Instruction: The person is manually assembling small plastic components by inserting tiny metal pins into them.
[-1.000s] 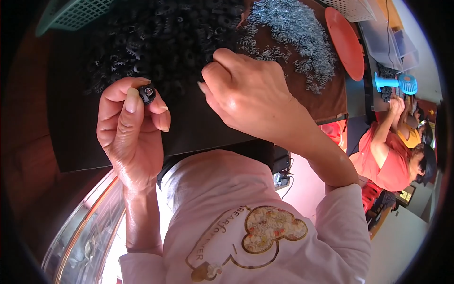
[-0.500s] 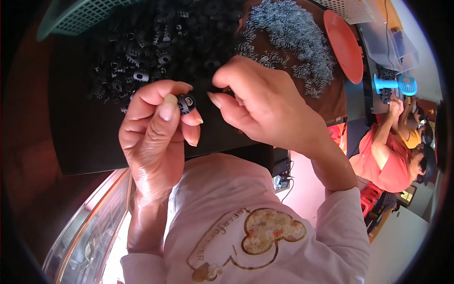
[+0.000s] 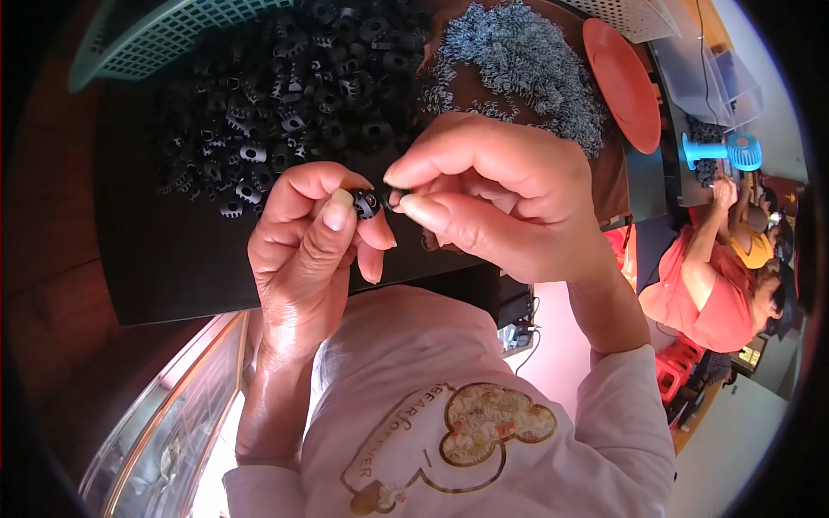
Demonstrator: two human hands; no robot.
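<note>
Between the thumb and fingers of my left hand (image 3: 302,250) is a small black toothed plastic part (image 3: 366,204), with a round opening facing right. Close beside it, the thumb and forefinger of my right hand (image 3: 509,198) pinch a small dark piece (image 3: 397,198), too small to make out fully. Whether that piece touches the part cannot be told. Beyond my hands, a heap of similar black plastic parts (image 3: 294,95) covers the tabletop. To its right, a pile of small metal springs (image 3: 527,60) lies on a brown cloth (image 3: 615,186).
A green basket (image 3: 164,43) stands at the far left, and a red oval plate (image 3: 622,86) lies right of the springs. The black table (image 3: 173,268) ends near my body. Farther right are a blue fan (image 3: 743,152) and a person in a red shirt (image 3: 699,276).
My right hand has come nearer and lower, its fingertips now beside the part in my left hand. My left hand has shifted slightly right and down, still gripping the part.
</note>
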